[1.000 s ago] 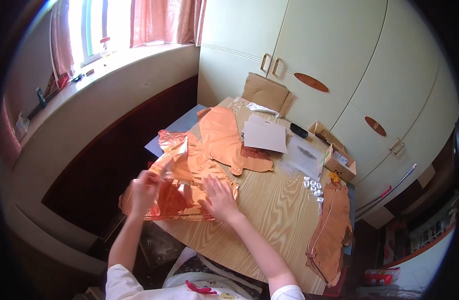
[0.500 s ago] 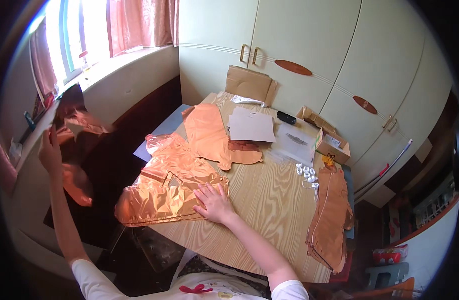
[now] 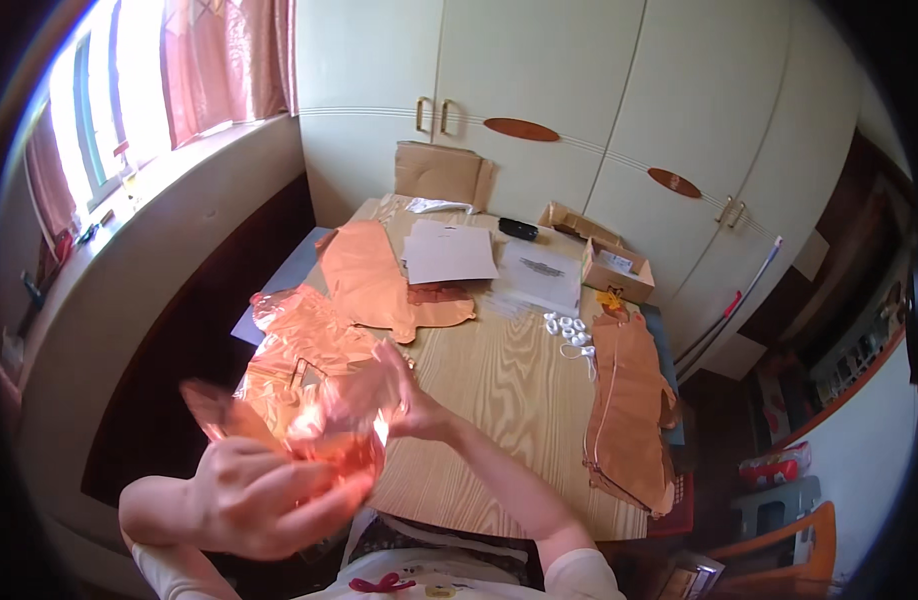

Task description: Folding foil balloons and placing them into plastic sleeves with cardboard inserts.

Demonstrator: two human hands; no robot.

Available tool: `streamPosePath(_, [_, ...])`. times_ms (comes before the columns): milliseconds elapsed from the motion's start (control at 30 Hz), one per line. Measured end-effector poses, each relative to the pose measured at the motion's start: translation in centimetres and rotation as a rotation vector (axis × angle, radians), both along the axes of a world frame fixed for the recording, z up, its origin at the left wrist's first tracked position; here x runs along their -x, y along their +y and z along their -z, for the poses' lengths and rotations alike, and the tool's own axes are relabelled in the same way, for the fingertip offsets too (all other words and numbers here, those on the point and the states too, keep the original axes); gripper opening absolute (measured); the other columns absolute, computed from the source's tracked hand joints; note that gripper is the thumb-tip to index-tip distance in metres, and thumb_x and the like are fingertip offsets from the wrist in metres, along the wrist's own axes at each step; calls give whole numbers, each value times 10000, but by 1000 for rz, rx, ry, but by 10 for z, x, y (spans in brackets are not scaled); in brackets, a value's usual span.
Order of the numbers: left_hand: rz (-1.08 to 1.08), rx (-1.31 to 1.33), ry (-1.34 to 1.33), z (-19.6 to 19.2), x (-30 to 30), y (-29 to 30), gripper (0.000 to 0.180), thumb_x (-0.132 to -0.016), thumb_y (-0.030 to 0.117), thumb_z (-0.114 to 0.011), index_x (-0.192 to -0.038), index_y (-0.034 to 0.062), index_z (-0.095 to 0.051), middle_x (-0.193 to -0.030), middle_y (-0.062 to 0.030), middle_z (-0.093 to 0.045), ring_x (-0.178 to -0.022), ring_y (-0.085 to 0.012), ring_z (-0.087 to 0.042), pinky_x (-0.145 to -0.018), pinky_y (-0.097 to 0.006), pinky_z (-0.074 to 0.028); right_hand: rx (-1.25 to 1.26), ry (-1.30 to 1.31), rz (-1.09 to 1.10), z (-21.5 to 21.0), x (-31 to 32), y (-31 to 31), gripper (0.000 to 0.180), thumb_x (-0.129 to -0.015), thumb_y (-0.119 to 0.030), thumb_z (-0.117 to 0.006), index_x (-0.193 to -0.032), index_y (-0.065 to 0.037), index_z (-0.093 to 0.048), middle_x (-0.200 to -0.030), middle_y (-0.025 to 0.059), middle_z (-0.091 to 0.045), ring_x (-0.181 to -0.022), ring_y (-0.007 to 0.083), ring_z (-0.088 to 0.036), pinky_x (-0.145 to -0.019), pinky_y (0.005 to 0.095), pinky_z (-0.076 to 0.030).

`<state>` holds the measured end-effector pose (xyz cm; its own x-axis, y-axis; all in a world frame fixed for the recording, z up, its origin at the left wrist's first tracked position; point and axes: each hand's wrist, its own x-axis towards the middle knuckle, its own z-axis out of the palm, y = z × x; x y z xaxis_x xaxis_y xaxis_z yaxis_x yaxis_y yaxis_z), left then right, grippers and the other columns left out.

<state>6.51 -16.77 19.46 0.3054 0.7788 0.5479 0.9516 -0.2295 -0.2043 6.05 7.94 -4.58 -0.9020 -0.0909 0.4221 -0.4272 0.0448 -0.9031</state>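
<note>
My left hand [image 3: 264, 500] is raised close in front of me, its fingers closed on a crumpled, shiny copper-coloured foil sheet [image 3: 354, 445]. The foil is bunched up and partly blurred. My right hand [image 3: 414, 405] stands on edge against the far right side of this foil, fingers stretched upward and somewhat smeared. Beneath and beyond, another wrinkled copper foil piece [image 3: 304, 325] lies on the left part of the wooden table [image 3: 489, 430], partly hidden by my hands. A smoother flat copper foil piece [image 3: 364, 270] lies behind it.
White card sheets [image 3: 449, 255], a clear plastic bag [image 3: 539, 280], a black object [image 3: 518, 229] and an open cardboard box [image 3: 619, 270] sit toward the back. Several small white rings [image 3: 567, 328] lie near a folded copper foil stack [image 3: 624, 410] on the right. Cabinets [image 3: 539, 70] stand behind.
My left hand has come in from the far left with the foil, now over the table's near edge. My right hand has lifted off the flat foil and turned on edge. The view has shifted.
</note>
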Motion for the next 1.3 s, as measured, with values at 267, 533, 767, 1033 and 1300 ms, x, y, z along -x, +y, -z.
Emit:
streamPosePath(267, [79,-71,-511,10,36,21,78,-843,53,-674,-921,50,-681,-689,-55,-664,-416,-134,-558,-412,-229,-427,83,-703,-434,13,-127,27,908,-786,-350,-812,-1489,-31,-333,-1420,34,-467,-1296,141,-441,-1082,336,-364])
streamPosePath(533, [-266,72,-1209,107,93,133,176,-973,123,-552,-962,-23,-648,-670,-31,-580,-501,-71,-484,-462,-244,-377,401,-556,286,-14,-265,40,586,-880,-128,-730,-1372,15,-447,-1190,32,-624,-1038,103,-584,-903,259,-474])
streamPosePath(767, [-310,297,-1040,230,120,236,254,-938,228,-603,-1076,18,-641,-659,-111,-642,-538,-169,-634,-503,-307,-455,-269,-603,1002,35,-303,82,438,-876,-87,-711,-1269,-25,-527,-951,86,-706,-782,127,-657,-685,267,-516])
streamPosePath(1033, [-487,260,-476,270,109,260,543,-890,349,-618,-1347,85,-492,-1032,-166,-664,-957,-345,-629,-840,-458,-494,-817,-517,1332,22,-316,107,472,-811,-264,-757,-1213,-74,-598,-1077,134,-679,-1046,332,-625,-885,429,-492])
streamPosePath(1300, [-188,495,-290,257,29,241,714,-888,523,-586,-1429,85,-422,-1499,-208,-357,-1411,-432,-283,-1125,-588,-230,-1154,-759,1258,51,-345,162,726,-912,-578,-520,-1445,-92,-443,-1530,124,-379,-1428,339,-315,-1146,525,-258])
